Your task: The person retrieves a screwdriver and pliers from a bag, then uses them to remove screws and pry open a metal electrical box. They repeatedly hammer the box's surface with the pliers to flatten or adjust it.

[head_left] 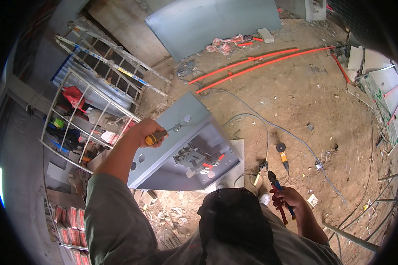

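Observation:
My left hand point(145, 130) is closed round the yellow-and-dark handle of a screwdriver point(155, 138). Its shaft points toward a small round opening on the upper face of a grey metal electrical box point(174, 114); whether the tip touches is too small to tell. Through the box's open side, breakers point(191, 155) and some orange-red parts are visible. Near my body on the right, my right hand point(291, 198) grips a pair of pliers point(275, 183) with red and blue handles, jaws pointing away from me and apart from the box.
An angle grinder point(281, 153) lies on the dirt floor, with cables point(292, 132) trailing around it. Long orange pipes point(261, 68) lie farther off, before a grey panel point(216, 26). At left stand ladders point(115, 66) and a metal-framed rack point(82, 119) of tools.

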Action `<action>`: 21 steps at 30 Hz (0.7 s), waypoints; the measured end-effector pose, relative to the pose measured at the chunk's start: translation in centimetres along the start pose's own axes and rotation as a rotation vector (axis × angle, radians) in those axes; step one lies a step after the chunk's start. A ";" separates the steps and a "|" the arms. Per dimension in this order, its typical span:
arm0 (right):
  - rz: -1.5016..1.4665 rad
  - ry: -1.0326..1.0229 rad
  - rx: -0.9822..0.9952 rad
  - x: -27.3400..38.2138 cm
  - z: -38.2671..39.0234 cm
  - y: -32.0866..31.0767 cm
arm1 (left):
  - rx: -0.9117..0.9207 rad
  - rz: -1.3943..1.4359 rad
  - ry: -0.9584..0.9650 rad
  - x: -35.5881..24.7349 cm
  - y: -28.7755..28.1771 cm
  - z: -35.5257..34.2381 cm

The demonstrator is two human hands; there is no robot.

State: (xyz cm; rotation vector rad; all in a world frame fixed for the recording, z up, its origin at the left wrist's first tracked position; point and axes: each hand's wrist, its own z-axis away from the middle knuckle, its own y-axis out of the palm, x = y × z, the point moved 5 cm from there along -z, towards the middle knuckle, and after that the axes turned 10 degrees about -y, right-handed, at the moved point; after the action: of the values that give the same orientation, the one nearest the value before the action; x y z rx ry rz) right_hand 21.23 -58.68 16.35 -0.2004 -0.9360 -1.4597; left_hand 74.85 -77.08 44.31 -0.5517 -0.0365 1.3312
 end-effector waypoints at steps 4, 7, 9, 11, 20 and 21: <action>0.005 -0.005 0.006 0.1 0.2 0.0 | 0.000 0.098 -0.002 0.6 0.3 -0.5; -0.010 -0.002 -0.008 0.2 0.1 -0.1 | -0.069 0.220 0.110 1.7 2.5 -0.9; -0.021 -0.004 -0.023 -0.3 -0.5 -0.6 | -0.118 0.277 0.160 2.7 5.6 -1.4; -0.017 -0.002 -0.028 -0.8 -1.0 -0.8 | -0.166 0.300 0.238 3.6 8.3 -2.4; 0.102 0.047 0.027 -1.0 -2.6 -0.3 | -0.826 0.031 0.544 6.9 15.5 -6.3; 0.113 0.053 0.023 -1.0 -2.8 -0.4 | -0.858 0.059 0.578 7.2 15.8 -6.6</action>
State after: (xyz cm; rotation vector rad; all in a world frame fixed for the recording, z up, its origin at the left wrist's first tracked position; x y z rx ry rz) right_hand 22.21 -59.74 13.72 -0.1935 -0.8839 -1.3441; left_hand 64.51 -70.77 30.22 -1.6576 -0.1181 1.1288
